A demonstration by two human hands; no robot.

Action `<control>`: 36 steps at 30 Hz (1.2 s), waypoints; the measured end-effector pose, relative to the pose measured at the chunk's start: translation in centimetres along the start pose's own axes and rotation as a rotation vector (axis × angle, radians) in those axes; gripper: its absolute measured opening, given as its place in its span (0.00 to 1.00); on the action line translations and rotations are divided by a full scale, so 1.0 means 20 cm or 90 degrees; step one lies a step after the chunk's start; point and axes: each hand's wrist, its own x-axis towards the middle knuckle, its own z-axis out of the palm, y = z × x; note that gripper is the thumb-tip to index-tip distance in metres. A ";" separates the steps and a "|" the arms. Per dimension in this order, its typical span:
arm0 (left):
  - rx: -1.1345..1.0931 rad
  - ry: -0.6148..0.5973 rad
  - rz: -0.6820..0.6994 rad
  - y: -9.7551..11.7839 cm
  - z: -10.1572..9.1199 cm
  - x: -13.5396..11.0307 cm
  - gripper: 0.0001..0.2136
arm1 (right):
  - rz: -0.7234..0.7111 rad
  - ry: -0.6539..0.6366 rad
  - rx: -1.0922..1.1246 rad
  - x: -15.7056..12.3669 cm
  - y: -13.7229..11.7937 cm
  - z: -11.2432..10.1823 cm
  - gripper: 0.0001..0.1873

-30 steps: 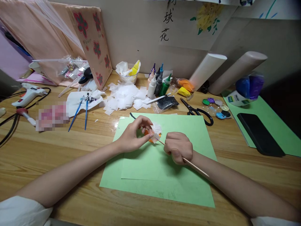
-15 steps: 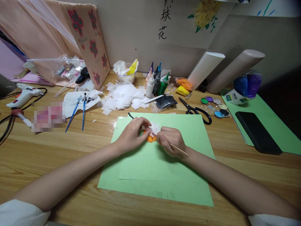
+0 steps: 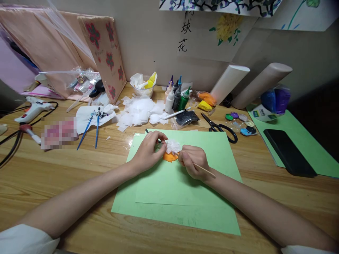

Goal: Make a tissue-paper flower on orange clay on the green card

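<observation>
My right hand (image 3: 194, 162) is closed around a thin wooden stick (image 3: 202, 169). Its front end points at a tuft of white tissue paper (image 3: 173, 146) over a flat orange piece (image 3: 170, 157). At the left side of the tuft, my left hand (image 3: 150, 148) is bent, thumb and forefinger pinched at the tissue's edge. A dark thin tip (image 3: 147, 131) shows behind the left hand; the rest is mostly hidden. All this lies on light green sheets (image 3: 185, 211).
Behind are white tissue squares (image 3: 140, 109), paint bottles (image 3: 174, 98), a clear bowl (image 3: 143, 91) and black scissors (image 3: 221, 127). Two blue brushes (image 3: 96, 130) and a glue gun (image 3: 34, 109) lie left. A black phone-like slab (image 3: 288, 151) lies right.
The view has tilted up a little. My left fingers have drawn slightly left, so more of the white tuft shows. The stick stays in my right hand.
</observation>
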 end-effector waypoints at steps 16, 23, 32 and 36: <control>0.026 0.004 0.008 -0.01 -0.01 0.00 0.04 | 0.092 -0.027 0.008 0.01 0.02 0.02 0.20; 0.424 0.112 -0.002 -0.14 -0.16 0.09 0.07 | -0.061 0.037 0.050 -0.02 -0.01 -0.02 0.18; 0.538 0.139 -0.031 -0.16 -0.13 0.08 0.15 | -0.047 0.036 0.063 -0.03 -0.01 -0.02 0.18; 0.533 0.144 -0.027 -0.17 -0.13 0.08 0.17 | -0.042 0.034 0.064 -0.02 0.00 -0.02 0.17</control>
